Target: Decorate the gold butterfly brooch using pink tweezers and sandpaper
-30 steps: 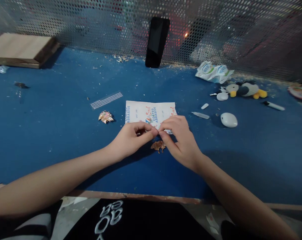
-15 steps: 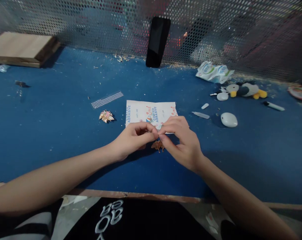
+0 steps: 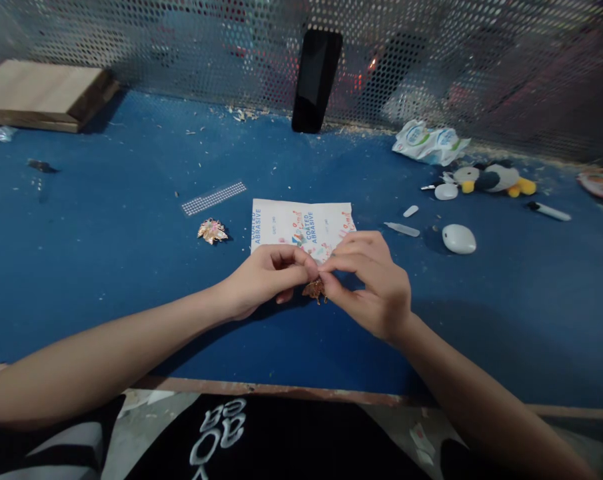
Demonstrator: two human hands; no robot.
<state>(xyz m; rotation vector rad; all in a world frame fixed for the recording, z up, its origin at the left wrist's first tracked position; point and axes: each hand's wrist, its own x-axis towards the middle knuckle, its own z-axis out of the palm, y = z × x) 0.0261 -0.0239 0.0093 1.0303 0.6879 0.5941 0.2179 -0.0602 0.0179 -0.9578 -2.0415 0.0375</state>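
My left hand (image 3: 274,273) and my right hand (image 3: 368,280) meet fingertip to fingertip, each in a pinch. Whatever lies between the tips is too small to name. Just below them a gold butterfly-shaped metal ornament (image 3: 314,291) rests on the blue table, partly covered by the fingers. Behind the hands lies a sheet of sandpaper (image 3: 276,223), its white printed back facing up and its near edge hidden. A gold leaf-shaped ornament (image 3: 212,231) with pinkish parts sits to the left, and beyond it a strip of small stick-on gems (image 3: 214,199).
A phone (image 3: 316,80) leans on the perforated metal screen (image 3: 206,53). Wooden boards (image 3: 41,93) lie at back left. On the right are a white earbud case (image 3: 458,239), a small clear tube (image 3: 402,229), a marker (image 3: 550,211), a plush duck (image 3: 496,179) and a wipes packet (image 3: 430,143).
Both hands stay together in their pinch, shifting very slightly right. The right fingers have lifted and spread a little at the back, and more of the sandpaper's right part shows.
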